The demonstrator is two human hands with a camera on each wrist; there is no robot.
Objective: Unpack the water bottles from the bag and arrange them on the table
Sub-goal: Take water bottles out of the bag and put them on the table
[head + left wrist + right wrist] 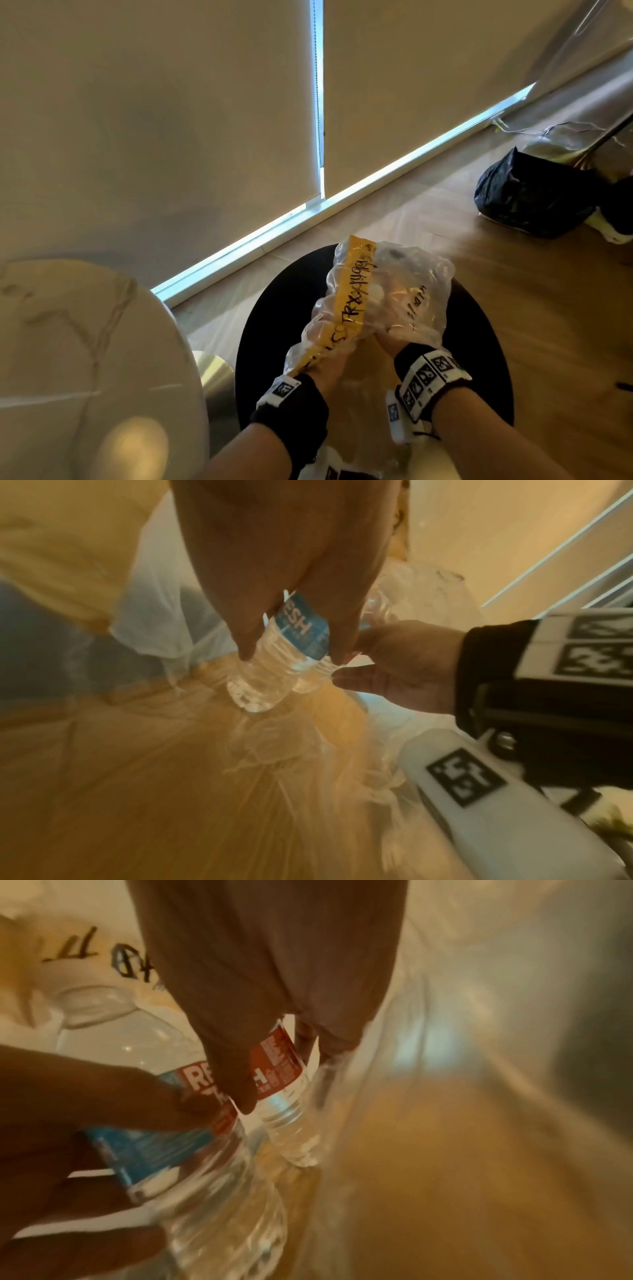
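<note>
Head view: both hands are plunged into the clear plastic bag (383, 294), which sits above the round black stool (479, 342). The left hand (325, 363) goes in beside the bag's yellow strip, the right hand (394, 337) just to the right of it, and the film hides the fingers of both here. The marble bench (68, 342) waits to the left of the bag, with no bottle visible on the part in view.

Left wrist view: inside the bag, the left hand's fingers (246, 642) are curled round a blue-labelled water bottle (274, 664). The right hand (394, 666) is just beside it.

Right wrist view: the right hand's fingers (240, 1085) wrap a second bottle (287, 1112) with a red label panel, close against the left hand's bottle (192, 1150).

So the step in hand looks like extraction: 2 bottles gripped, 1 per hand, neither clear of the bag. Next move calls for drawing both back out through the mouth without snagging the film, then swinging left to stand them on the bench.
</note>
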